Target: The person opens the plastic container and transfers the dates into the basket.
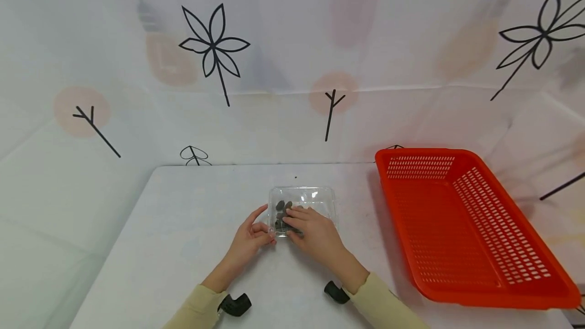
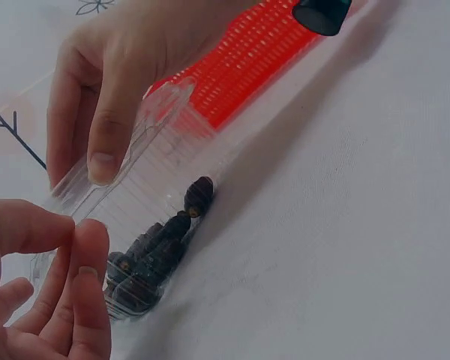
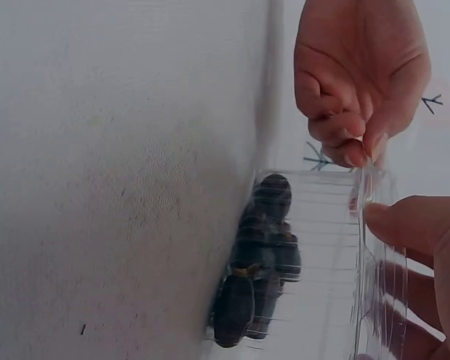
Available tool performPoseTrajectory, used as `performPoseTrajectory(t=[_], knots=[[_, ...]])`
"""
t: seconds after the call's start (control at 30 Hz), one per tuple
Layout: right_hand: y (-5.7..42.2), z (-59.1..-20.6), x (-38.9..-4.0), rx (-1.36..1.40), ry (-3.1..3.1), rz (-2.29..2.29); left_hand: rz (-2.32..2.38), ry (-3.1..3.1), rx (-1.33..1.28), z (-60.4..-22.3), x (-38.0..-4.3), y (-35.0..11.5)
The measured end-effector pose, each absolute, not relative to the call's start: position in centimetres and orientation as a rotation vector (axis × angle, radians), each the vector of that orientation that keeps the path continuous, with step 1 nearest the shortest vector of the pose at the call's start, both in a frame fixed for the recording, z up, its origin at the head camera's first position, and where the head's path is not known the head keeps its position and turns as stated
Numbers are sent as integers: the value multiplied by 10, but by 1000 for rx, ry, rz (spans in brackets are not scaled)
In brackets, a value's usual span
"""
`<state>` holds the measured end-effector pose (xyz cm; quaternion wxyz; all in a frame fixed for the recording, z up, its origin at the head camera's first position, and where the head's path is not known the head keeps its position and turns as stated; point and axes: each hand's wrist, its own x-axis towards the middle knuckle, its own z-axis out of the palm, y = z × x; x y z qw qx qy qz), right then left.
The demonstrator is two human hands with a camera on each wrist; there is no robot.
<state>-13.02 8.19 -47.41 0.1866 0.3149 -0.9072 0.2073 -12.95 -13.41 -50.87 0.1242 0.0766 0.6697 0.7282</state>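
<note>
A clear plastic clamshell box [image 1: 322, 195] sits on the white table. Dark oval pieces [image 3: 235, 304], like small fruits, are heaped along its bottom; several show through the wall in both wrist views. My left hand [image 1: 247, 240] is at the box's near left corner, where thumb and forefinger pinch the rim. Across the top lies my right hand [image 1: 317, 230], gripping the box, with its fingers over the upper side and its thumb [image 2: 105, 154] against the front rim. Those fingers partly cover the dark pieces in the head view.
To the right stands a large red plastic basket [image 1: 452, 248] with slatted walls and nothing in it. A white cloth [image 1: 279, 126] with leaf and twig drawings hangs behind the table [image 1: 183, 217]. Black wrist mounts [image 1: 235, 305] show at both sleeves.
</note>
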Motion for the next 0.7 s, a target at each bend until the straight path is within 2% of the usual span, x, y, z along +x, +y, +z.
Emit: performPoseTrajectory(t=[0.47,0.7], knots=[[88,-475,-137,1121,-2376,395,2132,1958,127,-508,-130,-128],[86,-479,-142,1106,-2297,428,2135,1957,165,-510,-130,-128]])
